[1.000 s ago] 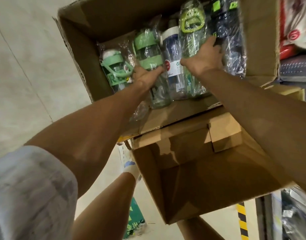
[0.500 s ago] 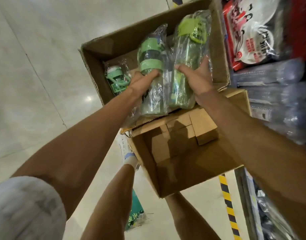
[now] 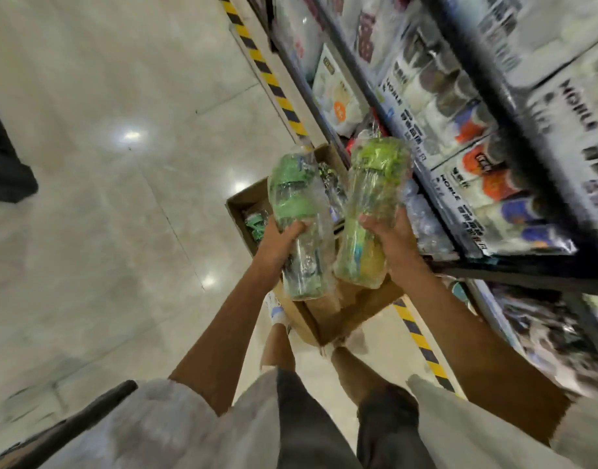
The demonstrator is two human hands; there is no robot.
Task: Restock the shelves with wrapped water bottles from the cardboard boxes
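Open cardboard box (image 3: pixel 243 211) at frame centre, on floor below hands; inside, at least one more wrapped green item (image 3: pixel 256 225), rest hidden behind bottles. Second cardboard box (image 3: pixel 341 316) just below it. Left hand (image 3: pixel 280 238) clamped around wrapped green bottle (image 3: pixel 295 211), held upright above box. Right hand (image 3: pixel 394 238) clamped around wrapped lime-green bottle (image 3: pixel 372 211), beside first. Shelves (image 3: pixel 493 137) with blurred packaged goods fill right of frame.

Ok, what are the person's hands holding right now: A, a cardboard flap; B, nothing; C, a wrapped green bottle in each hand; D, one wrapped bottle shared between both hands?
C: the left hand grips one wrapped green bottle and the right hand another, both above the box.
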